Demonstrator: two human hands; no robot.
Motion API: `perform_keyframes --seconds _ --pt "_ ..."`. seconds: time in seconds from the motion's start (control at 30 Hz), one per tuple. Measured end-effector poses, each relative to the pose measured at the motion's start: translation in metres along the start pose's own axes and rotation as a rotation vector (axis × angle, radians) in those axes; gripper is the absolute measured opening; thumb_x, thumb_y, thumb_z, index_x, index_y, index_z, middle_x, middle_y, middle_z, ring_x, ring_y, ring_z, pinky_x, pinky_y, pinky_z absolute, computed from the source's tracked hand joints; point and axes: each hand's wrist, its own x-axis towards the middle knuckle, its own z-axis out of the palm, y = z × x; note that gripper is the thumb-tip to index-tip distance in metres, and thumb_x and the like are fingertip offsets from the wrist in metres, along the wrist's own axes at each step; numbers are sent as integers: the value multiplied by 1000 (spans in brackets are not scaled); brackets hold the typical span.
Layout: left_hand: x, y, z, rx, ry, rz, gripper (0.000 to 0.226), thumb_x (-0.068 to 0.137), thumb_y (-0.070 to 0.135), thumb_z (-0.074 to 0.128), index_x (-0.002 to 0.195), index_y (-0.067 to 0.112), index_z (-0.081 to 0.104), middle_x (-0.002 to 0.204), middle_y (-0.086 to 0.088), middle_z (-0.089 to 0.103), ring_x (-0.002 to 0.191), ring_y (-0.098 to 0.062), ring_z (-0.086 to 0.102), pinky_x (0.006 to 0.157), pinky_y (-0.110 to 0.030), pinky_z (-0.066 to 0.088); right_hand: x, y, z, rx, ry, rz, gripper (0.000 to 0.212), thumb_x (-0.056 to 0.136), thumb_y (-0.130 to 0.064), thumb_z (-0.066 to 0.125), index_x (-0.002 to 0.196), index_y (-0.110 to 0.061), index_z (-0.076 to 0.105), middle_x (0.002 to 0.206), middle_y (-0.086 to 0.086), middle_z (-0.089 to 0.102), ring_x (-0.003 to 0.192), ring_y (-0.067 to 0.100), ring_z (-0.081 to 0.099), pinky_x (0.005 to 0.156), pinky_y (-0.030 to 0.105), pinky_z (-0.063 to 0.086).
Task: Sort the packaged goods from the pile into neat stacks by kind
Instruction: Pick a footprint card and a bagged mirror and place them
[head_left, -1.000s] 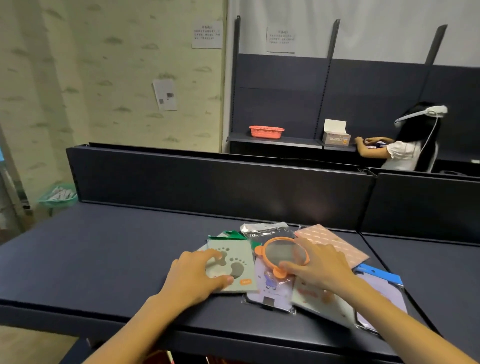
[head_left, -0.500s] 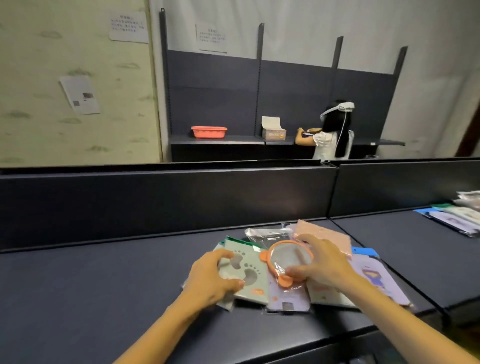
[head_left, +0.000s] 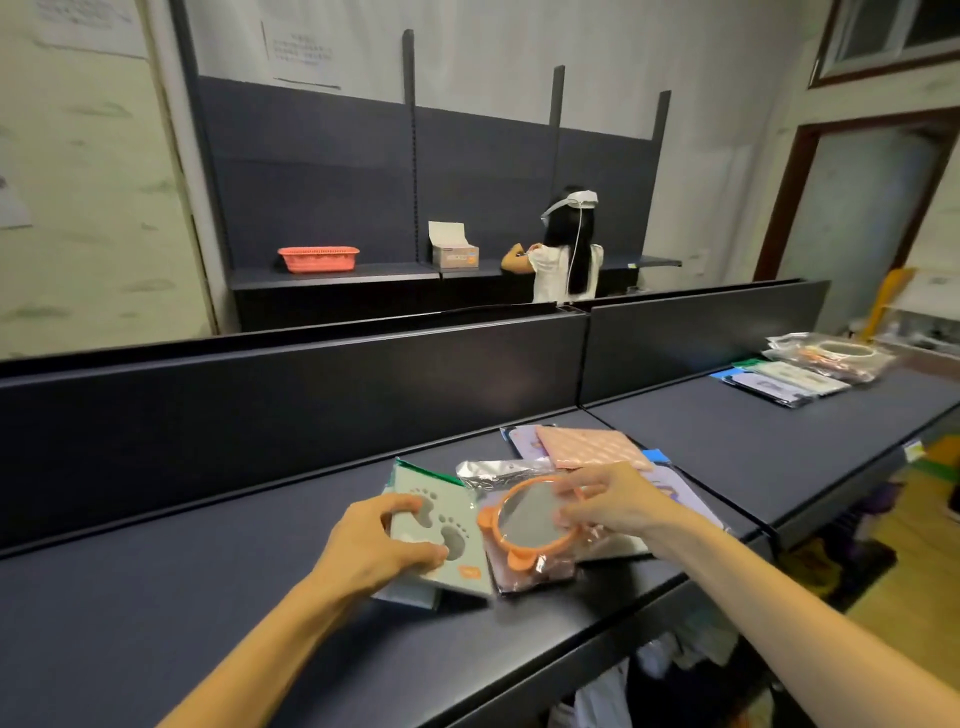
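The left hand (head_left: 371, 545) fingers curl round the green paw-print packet (head_left: 441, 530), while the right hand (head_left: 618, 501) fingers pinch the orange-rimmed mirror packet (head_left: 524, 525) directly beneath them on the bench (head_left: 156, 597).

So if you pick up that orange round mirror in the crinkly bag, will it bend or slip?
The orange mirror probably stays stiff: its thick frame looks like hard plastic. Its clear wrapper looks shiny and wrinkled, so it may slide a bit under the right hand, whose fingers curl over the rim. The glass could crack if dropped, so a firm grip seems wise.
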Motion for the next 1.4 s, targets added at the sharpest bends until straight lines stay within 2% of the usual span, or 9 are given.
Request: perform_keyframes --seconds 0.17,0.33,0.47,0.73,0.87,1.0,1.13,1.3,1.4 --pt "-5 13 0 -17 99 22 51 57 20 87 103 28 65 101 -1 69 84 -14 67 70 -28 57 -4 2 -14 134 -5 -52 31 71 -10 80 96 -25 73 68 -5 59 49 0 48 48 17 33" --pt "-19 37 15 -58 210 63 38 61 15 85 83 35 61 99 3 67 81 -9 65 66 -25 54 -13 4 -41 193 -5 -173 34 72 -7 80 103 -19 73 91 2 65 61 0 55 50 14 41" --pt "-29 58 42 -104 280 63 37 64 13 84 94 26 66 107 3 66 83 -3 62 61 -14 48 -21 14 -77 197 -31 -206 33 71 -10 81 97 -29 73 101 -3 71 82 3 62 65 13 47" --pt "-40 109 127 -126 263 85 42 64 15 86 99 27 66 109 6 65 96 -14 61 74 -23 50 -35 66 -170 204 75 -231 37 74 -5 79 104 -24 71 88 -10 64 74 4 60 55 11 47" --pt "-30 134 166 -131 257 85 55 65 16 86 115 26 63 111 5 62 99 -12 57 79 -24 43 -33 98 -212 182 130 -219 37 73 -9 80 105 -25 72 94 -8 64 88 9 59 64 15 46" --pt "-10 160 202 -130 228 89 55 65 13 85 114 24 64 112 0 65 95 -16 63 80 -29 53 -22 125 -250 162 185 -184 39 72 -12 81 107 -25 72 106 -5 65 95 10 58 79 26 49" --pt "17 186 240 -163 194 144 50 66 5 84 109 21 64 113 7 57 100 -15 61 70 -15 51 -3 149 -291 149 227 -176 40 72 -13 81 108 -27 72 108 -6 65 95 8 58 83 28 50" --pt "60 217 290 -215 133 124 45 69 5 81 98 34 62 106 1 65 88 -12 67 70 -28 57 32 182 -337 110 288 -175 41 72 -14 81 107 -31 71 109 -5 64 102 14 58 89 32 50" --pt "92 233 320 -247 119 103 52 69 5 82 112 24 63 110 -2 66 91 -16 68 75 -31 57 57 201 -368 71 298 -180 38 72 -14 81 103 -34 72 107 -4 64 99 15 59 88 31 51"
